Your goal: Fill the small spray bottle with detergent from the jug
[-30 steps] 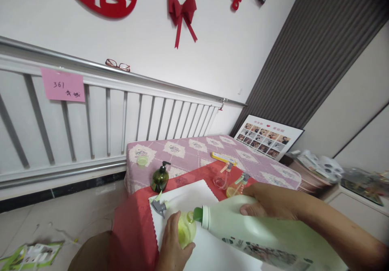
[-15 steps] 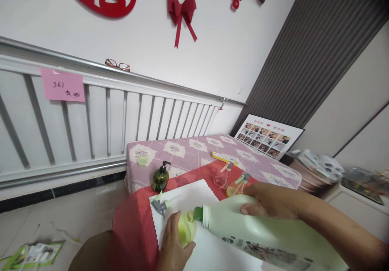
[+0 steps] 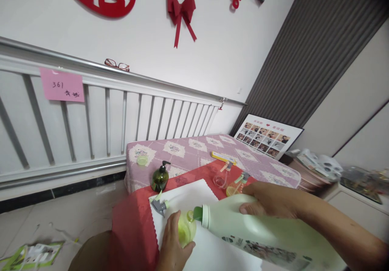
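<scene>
My left hand (image 3: pixel 176 242) is wrapped round a small yellow-green spray bottle (image 3: pixel 187 230) with its top off, over a white mat (image 3: pixel 194 194). My right hand (image 3: pixel 263 200) grips a big pale green detergent jug (image 3: pixel 258 226), tipped on its side. The jug's dark green spout meets the small bottle's neck; whether liquid is flowing I cannot make out. A grey and green spray head (image 3: pixel 159 206) lies on the mat's left part. Just behind it stands a dark green pump bottle (image 3: pixel 160 178).
Two clear spray bottles, one with a pink head (image 3: pixel 221 176) and one with a green head (image 3: pixel 236 186), stand on the red cloth (image 3: pixel 136 210). Beyond them lies a yellow box (image 3: pixel 223 157). A pale green lid (image 3: pixel 142 160) rests at the table's left corner. The radiator (image 3: pixel 121 117) runs behind.
Almost nothing differs. Both hands, the jug and the small bottle keep their places, and the whole view has shifted only very slightly.
</scene>
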Tool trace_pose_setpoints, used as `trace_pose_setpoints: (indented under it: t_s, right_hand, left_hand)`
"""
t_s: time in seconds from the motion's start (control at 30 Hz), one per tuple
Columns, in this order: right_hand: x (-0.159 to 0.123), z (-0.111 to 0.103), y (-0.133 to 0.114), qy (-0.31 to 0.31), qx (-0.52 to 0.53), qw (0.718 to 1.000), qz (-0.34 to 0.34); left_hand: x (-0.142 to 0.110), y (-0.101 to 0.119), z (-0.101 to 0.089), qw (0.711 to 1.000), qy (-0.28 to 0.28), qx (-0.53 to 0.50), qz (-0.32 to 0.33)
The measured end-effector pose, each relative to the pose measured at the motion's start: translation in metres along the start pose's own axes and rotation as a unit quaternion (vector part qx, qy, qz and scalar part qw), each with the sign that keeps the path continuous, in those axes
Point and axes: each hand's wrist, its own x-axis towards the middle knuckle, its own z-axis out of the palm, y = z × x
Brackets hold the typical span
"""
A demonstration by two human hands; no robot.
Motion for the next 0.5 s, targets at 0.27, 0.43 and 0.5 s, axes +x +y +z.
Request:
trace_pose_setpoints:
  t_s: [0.27,0.43,0.5]
  right_hand:
    - [-0.0002,0.0012,0.0041,-0.017,0.011,1.000,-0.016]
    - [-0.0004,0.0014,0.0029,-0.020,0.011,1.000,-0.018]
    - [0.0004,0.0011,0.0027,-0.020,0.009,0.999,-0.026]
  left_hand:
    - [-0.0011,0.0008,0.0002,1.000,0.005,-0.020,0.016]
    - [-0.0040,0.0054,-0.0028,1.000,0.005,-0.015,0.012]
    - [-0.0043,0.0069,-0.0041,1.000,0.007,-0.011,0.011]
